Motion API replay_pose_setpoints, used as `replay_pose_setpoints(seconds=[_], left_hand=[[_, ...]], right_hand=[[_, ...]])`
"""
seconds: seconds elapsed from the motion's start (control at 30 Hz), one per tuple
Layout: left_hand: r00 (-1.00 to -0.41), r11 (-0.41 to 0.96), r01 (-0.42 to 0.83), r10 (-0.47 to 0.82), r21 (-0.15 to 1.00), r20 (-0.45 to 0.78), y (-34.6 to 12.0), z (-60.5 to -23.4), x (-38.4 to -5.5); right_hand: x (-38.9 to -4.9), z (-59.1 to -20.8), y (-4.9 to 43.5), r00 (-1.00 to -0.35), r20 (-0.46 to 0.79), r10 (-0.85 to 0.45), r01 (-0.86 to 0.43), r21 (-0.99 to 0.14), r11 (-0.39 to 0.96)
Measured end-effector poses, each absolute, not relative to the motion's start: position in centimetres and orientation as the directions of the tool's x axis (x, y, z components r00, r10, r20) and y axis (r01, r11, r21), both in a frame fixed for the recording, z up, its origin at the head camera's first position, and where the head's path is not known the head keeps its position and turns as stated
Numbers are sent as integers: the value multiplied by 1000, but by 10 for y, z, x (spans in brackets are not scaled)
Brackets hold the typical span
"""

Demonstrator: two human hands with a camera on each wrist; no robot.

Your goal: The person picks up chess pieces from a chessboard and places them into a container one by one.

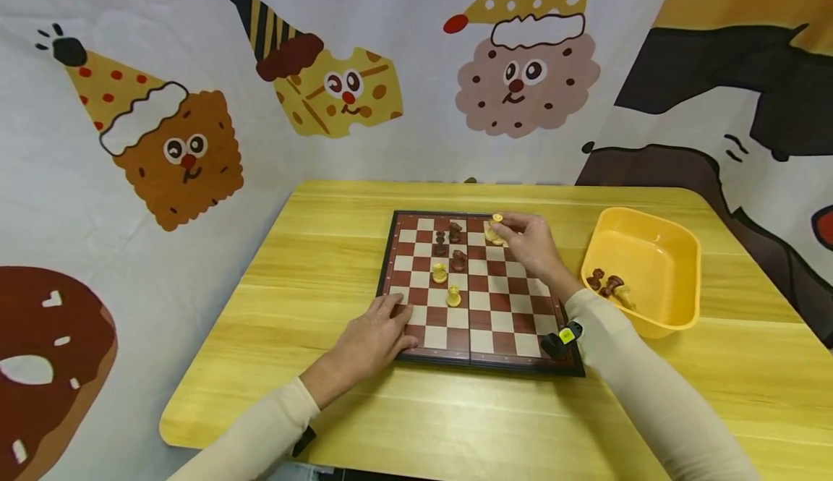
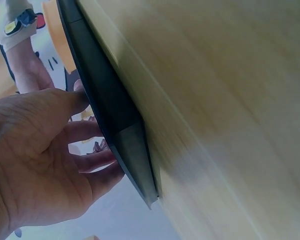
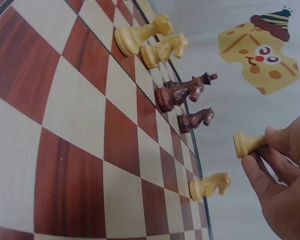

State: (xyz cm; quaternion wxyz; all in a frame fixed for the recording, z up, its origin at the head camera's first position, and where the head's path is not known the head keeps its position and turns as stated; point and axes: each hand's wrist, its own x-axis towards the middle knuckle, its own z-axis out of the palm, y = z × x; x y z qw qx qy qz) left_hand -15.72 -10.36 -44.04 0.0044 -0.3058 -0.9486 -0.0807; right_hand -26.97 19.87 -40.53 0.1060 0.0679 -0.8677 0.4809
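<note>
While the right grip (image 1: 530,244) pinches a yellow piece (image 3: 246,144) up top, base jutting free, left grip (image 1: 369,338) relaxed against the board (image 1: 502,322)

Left hand (image 1: 372,334) lowered, fingers (image 1: 385,304) spread, right hand (image 1: 532,246) pinching, right arm (image 1: 641,376) stretched forward

Head cam: high, faces forward-down, widest; board (image 1: 480,300) lower centre. Left wrist: low, close, tilted, on board's side; left hand (image 2: 45,157) at left. Right wrist: close above board, tilted; right hand (image 3: 291,190) lower right. Head and right wrist share pieces (image 1: 453,296), cheese (image 1: 338,98).
</note>
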Motion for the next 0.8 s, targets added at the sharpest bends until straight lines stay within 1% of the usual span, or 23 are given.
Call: replay_pose_setpoints(seconds=[0.2,0.47,0.63,0.8], left_hand=[[-811,795,583,581,166,64,-104,-440,-158],[-811,799,584,581,144,71,-105,-439,-160],[-811,801,585,583,127,56,-105,-439,-158],[-811,801,584,583,133,48,-104,-441,-157]], right_hand=[[-269,-403,209,-976,219,-14,-194,-831,521],[-268,-399,220,-971,236,-39,-225,-846,483],[-263,-399,232,-965,263,-22,-233,-810,538],[-252,-394,252,-972,235,15,-183,-795,578]])
